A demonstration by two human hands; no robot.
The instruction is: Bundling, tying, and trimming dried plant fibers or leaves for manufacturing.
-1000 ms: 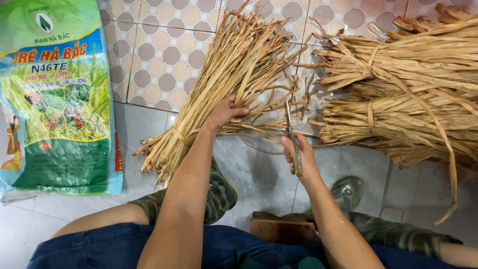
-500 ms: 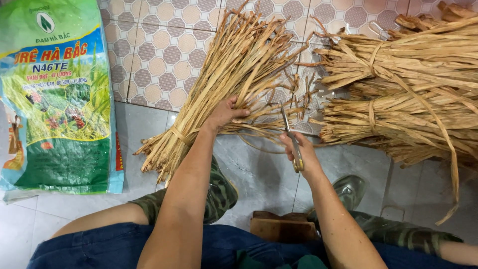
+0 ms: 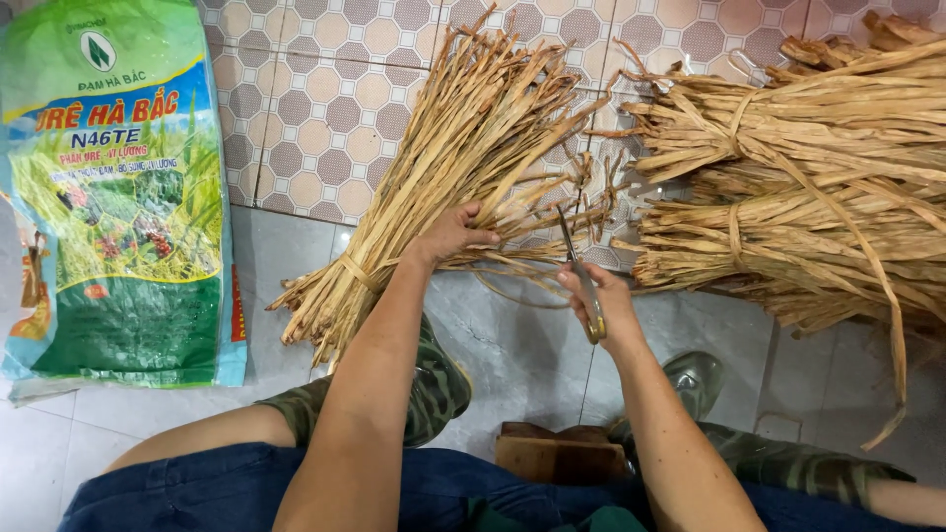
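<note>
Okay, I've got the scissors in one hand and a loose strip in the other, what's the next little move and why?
Probably close the scissors on the loose strips just past the left hand. The right hand holds the blades pointing up beside the tied bundle, and the left hand pinches stray strips sticking out sideways from it, so they seem lined up for a snip.

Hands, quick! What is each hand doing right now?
Left hand: closed on dried straw strips from the tied bundle.
Right hand: closed around scissors, blades pointing up at the strips.
</note>
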